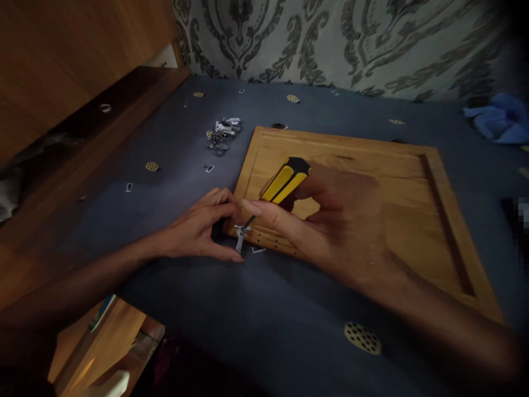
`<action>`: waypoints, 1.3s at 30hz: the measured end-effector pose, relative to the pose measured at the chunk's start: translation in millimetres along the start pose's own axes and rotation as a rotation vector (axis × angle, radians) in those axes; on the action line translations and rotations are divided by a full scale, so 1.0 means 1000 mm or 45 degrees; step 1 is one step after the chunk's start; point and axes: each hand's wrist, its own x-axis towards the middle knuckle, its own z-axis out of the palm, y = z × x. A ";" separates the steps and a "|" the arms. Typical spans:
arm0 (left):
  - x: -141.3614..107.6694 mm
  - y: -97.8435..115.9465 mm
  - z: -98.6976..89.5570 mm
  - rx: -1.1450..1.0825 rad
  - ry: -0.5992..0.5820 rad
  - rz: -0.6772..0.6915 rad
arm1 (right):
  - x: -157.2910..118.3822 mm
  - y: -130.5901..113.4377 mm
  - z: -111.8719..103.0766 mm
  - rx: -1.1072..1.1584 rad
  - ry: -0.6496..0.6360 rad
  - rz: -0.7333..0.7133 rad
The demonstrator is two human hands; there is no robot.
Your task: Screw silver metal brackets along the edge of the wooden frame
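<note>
A yellow and black screwdriver [285, 181] is held in my right hand [330, 220], its thin shaft slanting down to a small metal hinge [240, 237] at the near left corner of a wooden panel [351, 165]. The screwdriver tip meets the upper part of the hinge. My left hand [206, 223] curves around that corner, its thumb touching the hinge's lower end and its fingertips near the panel edge. Small dark holes dot the panel's near edge, to the right of the hinge.
Several metal hinges [225, 132] lie in a pile on the dark patterned cloth [173, 138] beyond my left hand. A blue crumpled cloth [500, 118] rests at the far right. Behind is a patterned wall [309, 44]; wooden furniture [82, 60] stands at the left.
</note>
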 end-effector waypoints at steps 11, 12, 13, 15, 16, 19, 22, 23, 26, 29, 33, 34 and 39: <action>0.000 -0.002 0.002 -0.017 0.008 -0.011 | -0.002 0.006 0.003 0.003 -0.072 -0.014; 0.000 -0.002 0.002 -0.019 0.008 -0.015 | -0.001 0.006 0.003 0.034 -0.102 -0.005; 0.000 -0.002 0.003 -0.020 0.008 -0.019 | -0.001 0.005 0.002 0.095 -0.138 0.014; -0.001 -0.002 0.003 -0.019 0.018 -0.018 | 0.001 0.004 0.001 0.262 -0.215 0.097; -0.001 -0.002 0.004 -0.019 0.022 -0.018 | 0.002 0.003 0.000 0.349 -0.257 0.156; -0.001 -0.003 0.005 -0.031 0.024 -0.004 | 0.005 0.001 -0.003 0.548 -0.372 0.300; -0.001 -0.003 0.005 -0.028 0.039 0.006 | 0.008 -0.002 -0.008 0.612 -0.484 0.352; -0.001 -0.003 0.006 -0.020 0.047 0.004 | 0.009 -0.002 -0.009 0.615 -0.507 0.357; -0.002 -0.003 0.006 -0.008 0.047 0.006 | 0.010 -0.002 -0.012 0.600 -0.511 0.338; -0.002 -0.003 0.007 -0.016 0.044 0.010 | 0.008 0.000 -0.009 0.452 -0.412 0.240; -0.002 -0.004 0.007 -0.004 0.027 -0.009 | 0.002 0.003 0.002 0.261 -0.139 0.080; -0.002 -0.005 0.007 -0.005 0.022 -0.008 | 0.000 0.003 0.004 0.264 -0.073 0.068; -0.004 -0.007 0.007 -0.019 0.016 -0.024 | 0.000 -0.001 0.001 0.329 0.246 0.156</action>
